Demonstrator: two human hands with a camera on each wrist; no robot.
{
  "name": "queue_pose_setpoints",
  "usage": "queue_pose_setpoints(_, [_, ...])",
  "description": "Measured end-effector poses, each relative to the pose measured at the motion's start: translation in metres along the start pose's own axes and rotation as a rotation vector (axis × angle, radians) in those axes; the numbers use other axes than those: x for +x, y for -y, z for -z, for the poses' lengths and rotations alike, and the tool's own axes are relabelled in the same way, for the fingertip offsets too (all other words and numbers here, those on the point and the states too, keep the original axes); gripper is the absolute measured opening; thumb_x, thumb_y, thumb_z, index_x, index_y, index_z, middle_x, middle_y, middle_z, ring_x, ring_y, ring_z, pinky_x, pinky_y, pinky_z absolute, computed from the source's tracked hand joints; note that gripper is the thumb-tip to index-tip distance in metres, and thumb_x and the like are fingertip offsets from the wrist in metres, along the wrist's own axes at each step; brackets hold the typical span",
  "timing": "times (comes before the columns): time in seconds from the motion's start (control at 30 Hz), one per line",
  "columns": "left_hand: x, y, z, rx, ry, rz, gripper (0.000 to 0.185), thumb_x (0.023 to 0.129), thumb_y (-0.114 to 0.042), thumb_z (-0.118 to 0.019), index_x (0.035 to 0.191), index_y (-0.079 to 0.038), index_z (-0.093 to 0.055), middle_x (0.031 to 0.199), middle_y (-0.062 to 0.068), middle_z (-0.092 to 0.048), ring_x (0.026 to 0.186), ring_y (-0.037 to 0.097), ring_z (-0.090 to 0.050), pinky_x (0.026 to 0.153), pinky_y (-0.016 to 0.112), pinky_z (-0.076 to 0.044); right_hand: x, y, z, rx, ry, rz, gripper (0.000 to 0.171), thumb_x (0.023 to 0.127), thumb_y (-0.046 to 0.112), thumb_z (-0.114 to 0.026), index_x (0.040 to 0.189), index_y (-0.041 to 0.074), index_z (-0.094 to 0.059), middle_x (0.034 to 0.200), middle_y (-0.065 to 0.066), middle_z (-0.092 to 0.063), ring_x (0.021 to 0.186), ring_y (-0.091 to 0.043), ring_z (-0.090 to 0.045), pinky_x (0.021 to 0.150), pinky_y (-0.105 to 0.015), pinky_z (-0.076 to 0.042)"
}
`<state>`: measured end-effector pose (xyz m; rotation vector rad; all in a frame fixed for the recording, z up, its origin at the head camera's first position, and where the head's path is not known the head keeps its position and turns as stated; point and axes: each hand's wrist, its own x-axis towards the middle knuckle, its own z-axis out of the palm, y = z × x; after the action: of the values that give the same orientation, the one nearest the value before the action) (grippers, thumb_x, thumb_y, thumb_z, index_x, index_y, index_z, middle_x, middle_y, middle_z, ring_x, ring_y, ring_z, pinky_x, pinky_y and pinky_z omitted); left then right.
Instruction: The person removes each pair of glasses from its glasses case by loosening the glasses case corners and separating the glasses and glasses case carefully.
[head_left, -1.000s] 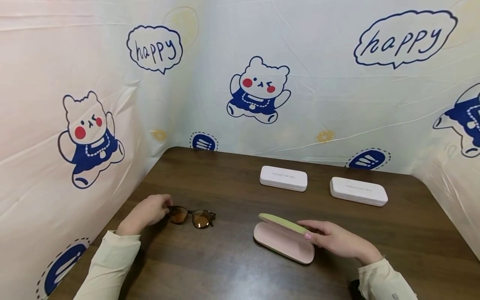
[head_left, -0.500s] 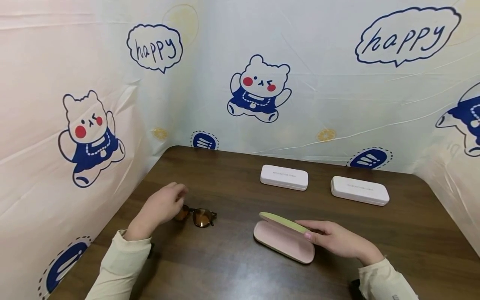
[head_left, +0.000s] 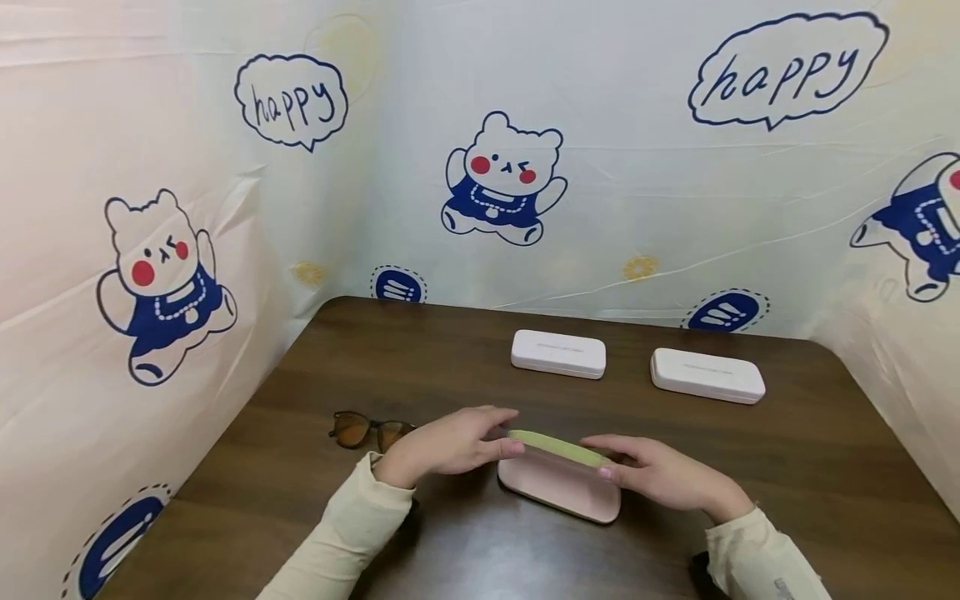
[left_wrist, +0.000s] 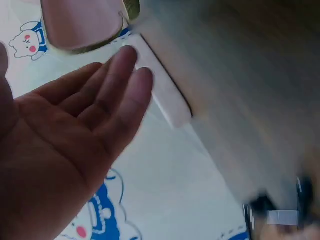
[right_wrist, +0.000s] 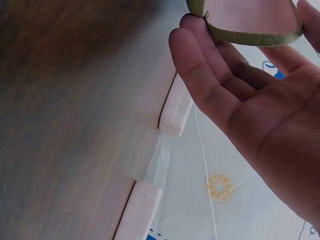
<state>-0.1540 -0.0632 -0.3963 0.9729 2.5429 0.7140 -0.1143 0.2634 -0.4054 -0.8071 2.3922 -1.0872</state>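
Observation:
A glasses case (head_left: 558, 485) with a pink inside and a green lid lies part-open at the table's near middle. My right hand (head_left: 660, 477) holds the lid's right end between thumb and fingers; the right wrist view shows the green-edged lid (right_wrist: 250, 20) against that hand's (right_wrist: 235, 100) fingertips. My left hand (head_left: 453, 442) reaches to the lid's left end, thumb touching it, fingers straight. In the left wrist view the left hand (left_wrist: 90, 125) is flat and blurred just below the case (left_wrist: 80, 20). Brown-lensed sunglasses (head_left: 367, 431) lie on the table left of that hand, untouched.
Two closed white cases (head_left: 558, 354) (head_left: 708, 376) lie side by side at the back of the dark wooden table (head_left: 810, 467). Printed bear curtains (head_left: 150, 275) wall in the table on the left, back and right.
My left hand let go of the sunglasses and moved right to the lid's left end. The sunglasses stay on the table. My right hand kept its hold on the case.

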Motion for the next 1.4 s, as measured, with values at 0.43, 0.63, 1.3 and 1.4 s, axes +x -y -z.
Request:
queue_pose_setpoints(0.43, [0.028,0.016,-0.014,-0.118,0.081,-0.015,0.039,0.104,-0.044,-0.053,0.114,-0.012,-0.072,0.104,-0.006,-0.068,0.097,0.009,-0.062,0.087,0.031,-0.049,0.002,-0.010,-0.001,-0.014,-0.024,0.007,0.047,0.105,0.036,-0.055,0.142,0.007,-0.057,0.131,-0.004,-0.062,0.116,-0.023,-0.057,0.095,-0.046,-0.047])
queue_pose_setpoints(0.63, [0.027,0.017,-0.010,-0.152,0.107,0.013,0.037,0.103,-0.046,-0.054,0.110,-0.014,-0.072,0.099,-0.009,-0.067,0.094,0.008,-0.061,0.085,0.031,-0.049,0.003,-0.022,-0.001,0.006,-0.002,-0.023,0.058,0.104,0.040,-0.056,0.139,-0.006,-0.056,0.120,-0.015,-0.063,0.096,-0.025,-0.062,0.078,-0.042,-0.053])
queue_pose_setpoints(1.3, [0.028,0.020,-0.009,-0.187,0.142,0.019,0.034,0.086,-0.047,-0.078,0.103,-0.019,-0.070,0.087,-0.009,-0.062,0.079,0.007,-0.054,0.071,0.028,-0.046,0.004,-0.016,-0.002,0.118,0.006,-0.068,0.040,0.092,0.029,-0.077,0.118,0.001,-0.066,0.093,-0.001,-0.063,0.080,-0.013,-0.058,0.066,-0.027,-0.048])
queue_pose_setpoints(1.4, [0.028,0.021,-0.010,-0.192,0.133,0.007,0.034,0.085,-0.046,-0.080,0.103,-0.019,-0.069,0.087,-0.008,-0.061,0.079,0.007,-0.054,0.071,0.027,-0.046,0.004,-0.015,-0.003,0.108,0.001,-0.057,0.040,0.089,0.028,-0.079,0.117,0.002,-0.066,0.093,-0.001,-0.062,0.080,-0.011,-0.058,0.066,-0.027,-0.048])
